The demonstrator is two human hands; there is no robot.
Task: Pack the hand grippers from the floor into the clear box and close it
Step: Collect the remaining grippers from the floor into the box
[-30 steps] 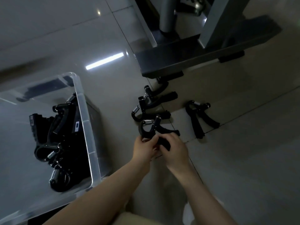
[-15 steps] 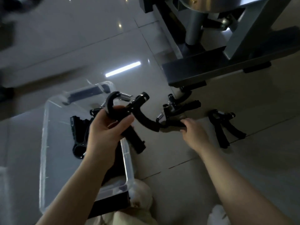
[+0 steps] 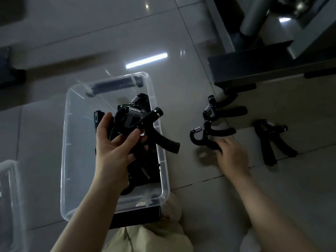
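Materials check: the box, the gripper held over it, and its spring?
Clear box: looks like glossy transparent plastic; the floor shows through its walls. Held hand gripper: matte black handles, plastic or foam-covered, hard to tell in this light. Spring: shiny coiled metal, probably steel.

The floor (image 3: 181, 51) is of glossy pale tiles with thin dark joints. The clear box (image 3: 164, 160) stands directly on it. To the right of the box three black hand grippers lie on the tiles: the nearest gripper (image 3: 211, 131), another gripper (image 3: 221, 110) just behind it, and a third gripper (image 3: 272, 140) further right. Behind these rests a dark metal base (image 3: 254, 68).
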